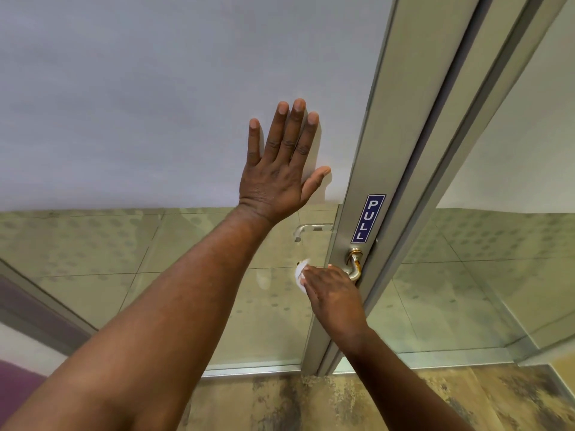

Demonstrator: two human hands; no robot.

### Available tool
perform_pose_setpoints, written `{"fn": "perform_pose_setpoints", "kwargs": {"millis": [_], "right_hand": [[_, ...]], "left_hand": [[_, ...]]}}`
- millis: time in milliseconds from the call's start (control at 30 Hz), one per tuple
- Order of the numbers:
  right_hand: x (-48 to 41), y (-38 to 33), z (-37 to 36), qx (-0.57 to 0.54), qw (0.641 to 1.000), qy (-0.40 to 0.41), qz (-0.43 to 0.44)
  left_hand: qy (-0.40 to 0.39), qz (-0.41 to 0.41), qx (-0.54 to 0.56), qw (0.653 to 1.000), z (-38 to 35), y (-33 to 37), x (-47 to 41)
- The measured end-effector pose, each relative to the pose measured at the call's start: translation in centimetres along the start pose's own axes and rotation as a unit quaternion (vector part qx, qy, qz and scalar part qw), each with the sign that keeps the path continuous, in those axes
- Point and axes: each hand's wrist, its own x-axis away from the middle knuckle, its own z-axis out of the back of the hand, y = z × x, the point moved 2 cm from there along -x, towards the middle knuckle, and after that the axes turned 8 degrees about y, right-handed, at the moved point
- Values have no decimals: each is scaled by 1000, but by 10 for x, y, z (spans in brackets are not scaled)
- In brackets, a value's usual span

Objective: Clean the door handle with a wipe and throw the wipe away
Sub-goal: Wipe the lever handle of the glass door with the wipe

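Observation:
A metal lever door handle [354,264] with a brassy worn neck sticks out of the grey door frame, just under a blue PULL sign [368,218]. My right hand [331,293] is closed over the lever's grip with a white wipe [299,274] pressed around it; the wipe shows at the fingertips. Most of the lever is hidden under that hand. My left hand [281,168] lies flat with fingers spread on the frosted glass panel, above and left of the handle.
The door is glass: frosted above, clear below, with a grey metal stile [376,150]. A second handle [308,229] shows through the glass on the far side. Tiled floor lies beyond the glass. Another glass panel stands to the right.

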Motion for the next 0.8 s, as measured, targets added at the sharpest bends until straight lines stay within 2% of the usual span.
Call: {"fn": "perform_pose_setpoints", "kwargs": {"millis": [133, 467, 800], "right_hand": [[-11, -9, -5, 29, 1000, 5, -6], [-31, -23, -9, 91, 991, -82, -62], [-26, -23, -2, 121, 986, -113, -22]], "left_hand": [[3, -1, -1, 1000, -1, 0, 1], [-9, 8, 5, 1000, -5, -3, 2], [-5, 5, 0, 1000, -3, -5, 3]]}}
